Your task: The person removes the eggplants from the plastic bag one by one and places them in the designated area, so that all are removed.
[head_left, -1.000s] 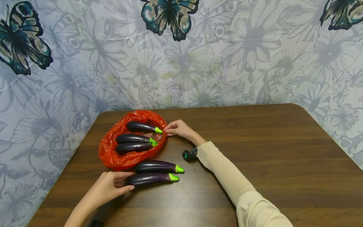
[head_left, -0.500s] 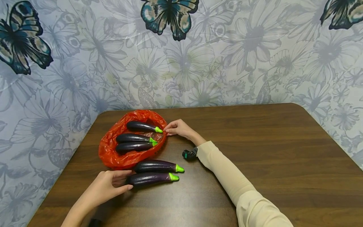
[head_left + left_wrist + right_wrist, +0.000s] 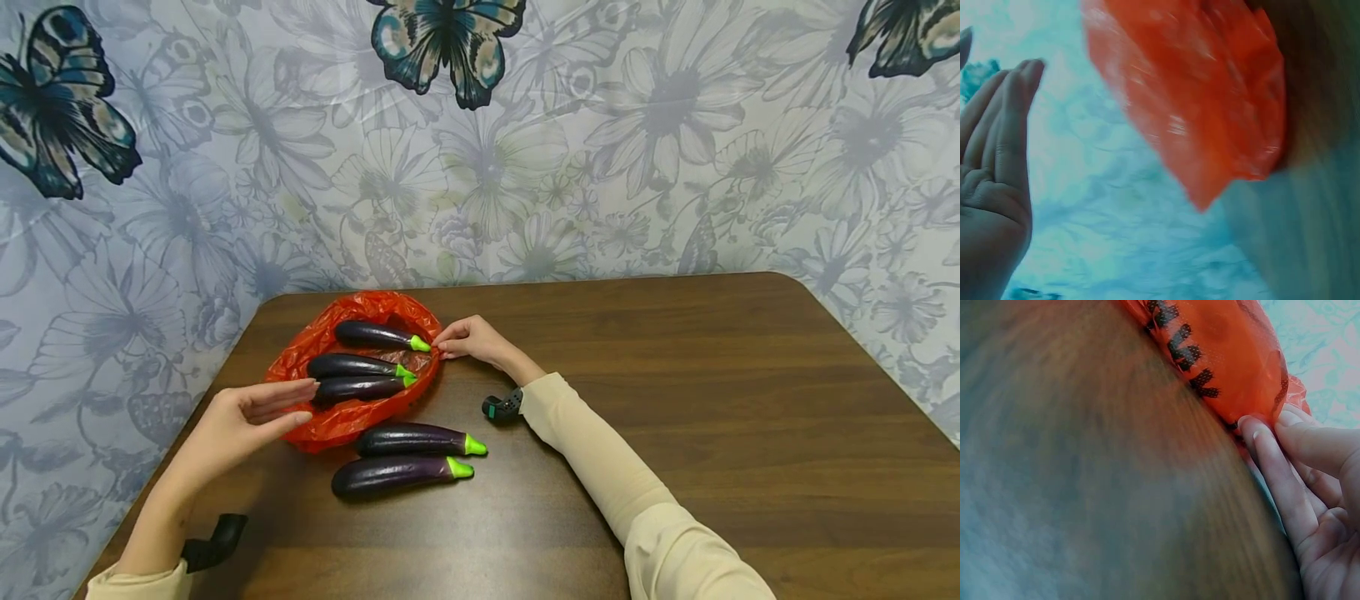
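Note:
An orange-red plastic bag point(image 3: 337, 429) lies wide-mouthed at the table's left, three dark eggplants inside: one at the back point(image 3: 371, 335), one in the middle point(image 3: 348, 365) and one in front point(image 3: 358, 390). My right hand point(image 3: 476, 342) pinches the bag's right rim; the right wrist view shows thumb and fingers point(image 3: 1285, 481) on the plastic. Two more eggplants, the rear one point(image 3: 408, 439) and the front one point(image 3: 393, 476), rest on the table before the bag. My left hand point(image 3: 232, 429), fingers straight, hovers at the bag's left front edge. Nothing is in it in the left wrist view.
The brown wooden table point(image 3: 675, 400) reaches back to a wall point(image 3: 540, 192) with flowers and butterflies. Black devices sit at the left wrist point(image 3: 216, 542) and right wrist point(image 3: 502, 407). The bag stands near the table's left edge.
My left hand has left the front eggplant's blunt end and moved up and left to the bag's left side. The right hand and all the eggplants stay where they were.

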A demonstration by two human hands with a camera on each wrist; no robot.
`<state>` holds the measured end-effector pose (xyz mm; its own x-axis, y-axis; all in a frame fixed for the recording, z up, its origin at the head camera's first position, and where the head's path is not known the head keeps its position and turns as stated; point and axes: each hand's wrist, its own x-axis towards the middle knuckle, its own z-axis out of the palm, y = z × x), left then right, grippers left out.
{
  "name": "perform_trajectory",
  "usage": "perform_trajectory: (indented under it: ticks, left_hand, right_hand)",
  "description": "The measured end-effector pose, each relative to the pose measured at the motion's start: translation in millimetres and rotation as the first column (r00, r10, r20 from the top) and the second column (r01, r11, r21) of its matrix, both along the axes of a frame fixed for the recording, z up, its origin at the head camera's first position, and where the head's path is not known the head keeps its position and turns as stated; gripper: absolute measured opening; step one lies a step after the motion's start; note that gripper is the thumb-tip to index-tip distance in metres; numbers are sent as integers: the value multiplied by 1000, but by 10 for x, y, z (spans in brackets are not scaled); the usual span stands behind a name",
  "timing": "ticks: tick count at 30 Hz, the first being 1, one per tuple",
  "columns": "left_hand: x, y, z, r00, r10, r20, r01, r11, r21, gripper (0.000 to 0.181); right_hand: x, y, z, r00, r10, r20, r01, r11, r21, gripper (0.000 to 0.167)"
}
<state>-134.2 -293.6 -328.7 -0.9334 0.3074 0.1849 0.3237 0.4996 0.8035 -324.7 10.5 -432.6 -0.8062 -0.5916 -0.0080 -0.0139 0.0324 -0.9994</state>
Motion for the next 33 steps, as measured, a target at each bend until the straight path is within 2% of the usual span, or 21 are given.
perform_trajectory:
  ticks: [2,5,9,13,18,22,33]
  left_hand:
    - [-122,-62,-31,1000,4,25,-6,997,71,40]
    - [-288,-134,-120,999,11,48,-16,993,116,41]
    - [-467,-204,-261,997,22,71,-29,994,104,41]
    - [-592,-267,-400,996,13,89,-19,997,73,43]
    - [-655,-303,-524,996,11,84,-12,1000,14,45]
    - [-667,-296,-543,996,15,88,-13,1000,-23,44]
    - [-732,-325,-622,989,-29,145,42,995,-90,47]
  right_hand:
    - [-7,1,0,1000,-1,0,1,1000,3,17]
    - [-10,-2,-4,1000,2,2,-2,1000,5,17]
    - [-8,-2,-1,1000,1,-6,-1,1000,6,16]
    - [-11,1,-2,1000,1,-10,-1,1000,7,16]
    - [-24,1,-12,1000,5,-3,-5,1000,2,16]
    - [-23,6,-2,1000,1,-6,-1,1000,2,16]
    - [-16,4,-2,1000,5,-3,-5,1000,-4,16]
